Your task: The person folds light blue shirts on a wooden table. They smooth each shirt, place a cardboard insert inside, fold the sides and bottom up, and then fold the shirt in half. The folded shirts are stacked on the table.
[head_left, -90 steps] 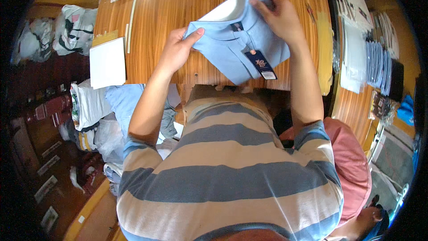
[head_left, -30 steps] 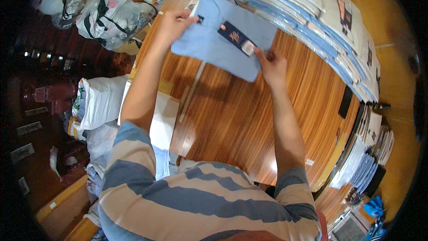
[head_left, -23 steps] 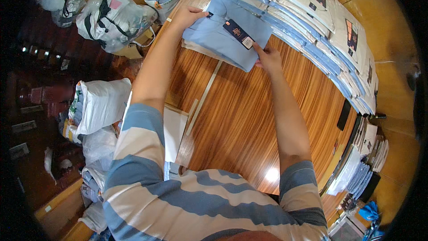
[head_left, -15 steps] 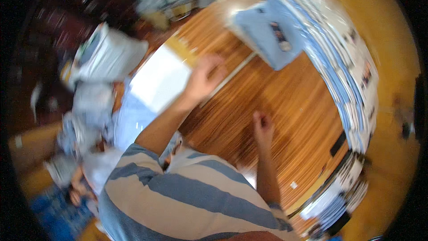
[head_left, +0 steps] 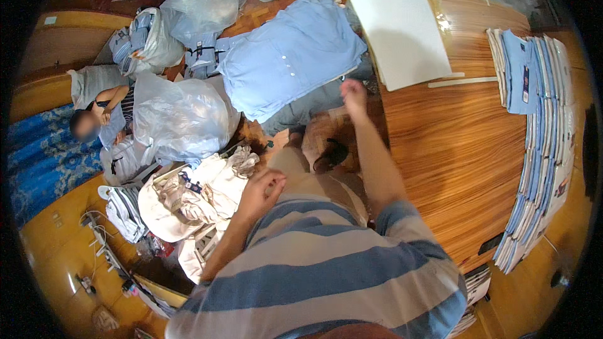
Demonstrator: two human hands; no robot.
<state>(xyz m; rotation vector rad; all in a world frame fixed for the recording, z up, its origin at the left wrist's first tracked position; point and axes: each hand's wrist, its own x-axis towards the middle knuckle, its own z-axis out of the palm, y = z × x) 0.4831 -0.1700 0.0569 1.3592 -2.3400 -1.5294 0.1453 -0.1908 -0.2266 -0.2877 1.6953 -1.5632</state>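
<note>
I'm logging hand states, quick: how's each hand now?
Left hand: loosely closed, nothing visible in it.
Right hand: curled near the light blue shirt; whether it holds anything cannot be told.

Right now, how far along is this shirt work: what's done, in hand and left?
Apparently done: the tagged blue shirt, folded among the shirt stacks on the right of the table. In hand: nothing visible; the left hand looks empty, and the right hand is near the loose blue shirt. Seemingly left: that loose shirt, spread unfolded left of the table.

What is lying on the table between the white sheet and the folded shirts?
In the head view, two narrow pale strips lie there on the wooden tabletop.
</note>
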